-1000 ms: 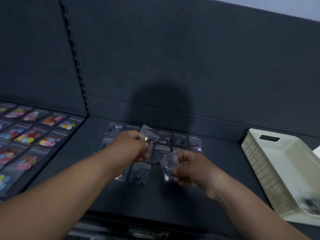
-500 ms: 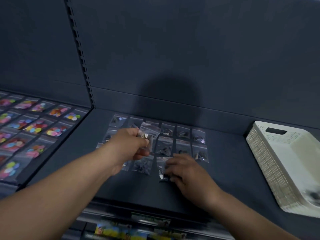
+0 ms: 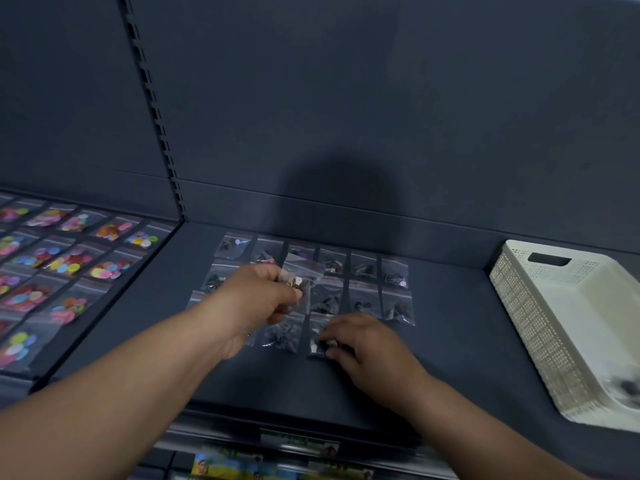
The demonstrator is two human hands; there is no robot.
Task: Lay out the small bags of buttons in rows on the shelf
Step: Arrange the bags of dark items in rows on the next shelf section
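Observation:
Several small clear bags of dark buttons point(image 3: 363, 268) lie in rows on the dark shelf point(image 3: 450, 341). My left hand point(image 3: 256, 299) hovers over the rows and grips a bunch of clear bags point(image 3: 299, 275), held just above the shelf. My right hand point(image 3: 363, 341) lies low at the front row, its fingertips pressing a bag point(image 3: 317, 337) flat onto the shelf beside another front-row bag point(image 3: 282, 336). Part of the left rows is hidden under my left hand.
A white perforated plastic basket point(image 3: 540, 306) stands on the shelf at the right. The neighbouring shelf section on the left holds rows of bags with bright coloured buttons point(image 3: 69, 261). A slotted upright point(image 3: 156, 116) divides the sections. Printed packets show below the front edge.
My right hand came down from mid-air and set its bag on the shelf in the front row, and now presses it. My left hand kept its bunch of bags nearly still.

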